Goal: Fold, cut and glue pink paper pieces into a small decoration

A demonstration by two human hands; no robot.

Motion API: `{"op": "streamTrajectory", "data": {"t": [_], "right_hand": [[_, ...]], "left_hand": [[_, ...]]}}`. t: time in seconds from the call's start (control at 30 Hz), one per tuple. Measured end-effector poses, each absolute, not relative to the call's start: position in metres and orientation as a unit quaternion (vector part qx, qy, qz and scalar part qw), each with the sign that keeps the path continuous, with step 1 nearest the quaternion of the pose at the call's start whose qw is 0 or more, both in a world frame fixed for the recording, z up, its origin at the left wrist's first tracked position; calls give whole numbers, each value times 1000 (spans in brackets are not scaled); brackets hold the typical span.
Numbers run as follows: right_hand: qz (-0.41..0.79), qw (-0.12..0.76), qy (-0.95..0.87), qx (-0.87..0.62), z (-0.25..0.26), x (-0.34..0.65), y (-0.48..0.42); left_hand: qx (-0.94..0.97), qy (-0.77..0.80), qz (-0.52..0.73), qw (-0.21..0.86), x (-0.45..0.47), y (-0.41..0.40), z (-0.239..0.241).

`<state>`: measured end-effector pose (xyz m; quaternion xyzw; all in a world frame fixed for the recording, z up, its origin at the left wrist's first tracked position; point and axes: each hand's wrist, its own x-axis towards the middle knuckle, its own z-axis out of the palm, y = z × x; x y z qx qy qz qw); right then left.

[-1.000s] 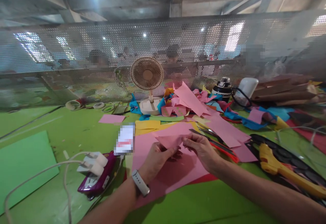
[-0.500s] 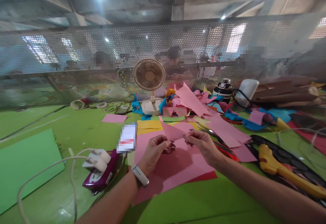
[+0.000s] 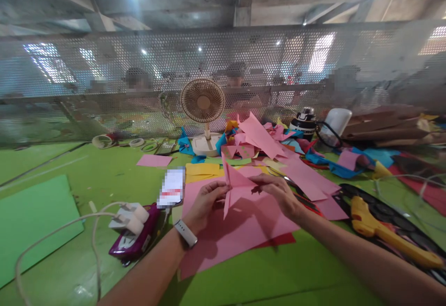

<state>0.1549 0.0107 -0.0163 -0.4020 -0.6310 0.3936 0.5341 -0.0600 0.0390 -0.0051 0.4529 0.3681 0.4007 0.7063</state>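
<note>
My left hand (image 3: 208, 200), with a white-banded watch (image 3: 186, 233) on the wrist, pinches a folded piece of pink paper (image 3: 237, 177) near its lower left part. The piece stands up with a sharp point at the top and a narrow flap hanging below my fingers. At its right edge is my right hand (image 3: 277, 192), fingers closed together against the paper; its fingertips are partly hidden. Beneath both hands lies a larger sheet of pink paper (image 3: 223, 245), over some yellow paper (image 3: 202, 169) and a red sheet (image 3: 278, 241).
A purple power strip (image 3: 134, 236) with plugs and white cables lies left, beside a phone (image 3: 170, 187). A small fan (image 3: 202, 101) stands behind. Pink and blue paper scraps (image 3: 261, 134) pile up behind my hands. Right lies a yellow glue gun (image 3: 386, 234) on a black tray (image 3: 365, 199).
The pink piece has turned in my hands and now shows a narrow folded flap on its left. My right hand's fingers have straightened along its edge. The view has shifted slightly.
</note>
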Motion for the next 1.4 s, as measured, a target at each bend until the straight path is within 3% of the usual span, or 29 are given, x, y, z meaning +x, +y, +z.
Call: {"op": "streamTrajectory", "data": {"t": [0.2,0.43,0.8,1.03,1.1,1.27,1.4], "right_hand": [[385,448,-659,-465,-14,143,8],[367,499,-619,-482,-24,139,13],[391,504,-607,-474,-21,139,13],[306,642,-497,-496,32,193,28],[283,590,-537,-532,38,214,26],[151,257,-709,-640,27,248,2],[41,85,-718,-689,19,255,-18]], "left_hand": [[514,358,412,661,-58,40,-10],[519,349,317,713,-51,30,-5],[515,390,345,681,-52,35,-8],[511,421,363,656,-57,40,-6],[506,417,373,656,-58,41,-6],[492,418,377,664,-57,43,-7],[474,417,386,673,-55,46,-11]]}}
